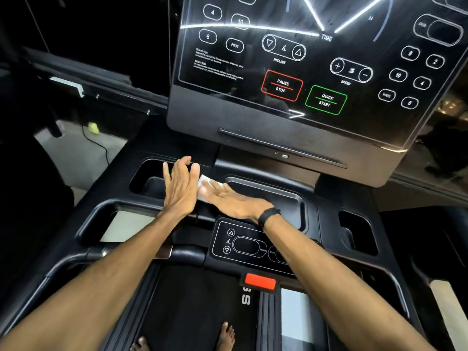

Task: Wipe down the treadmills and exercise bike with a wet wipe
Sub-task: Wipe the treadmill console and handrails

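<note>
I stand on a black treadmill whose console (192,102) fills the upper view, its glossy touch panel (311,54) tilted toward me. A white wet wipe (204,180) lies on the tray ledge below the panel. My right hand (228,198) lies flat with straight fingers and presses on the wipe, which shows past its fingertips. Just to the left of it is my left hand (181,184), fingers straight and spread, resting on the ledge between the left cup holder (147,183) and the centre tray (291,198).
A small control pad (243,245) and a red safety key (260,281) sit below the tray. The right cup holder (357,230) and side handrails (83,229) flank the console. My bare feet (225,336) stand on the belt. A cable (97,143) crosses the floor at left.
</note>
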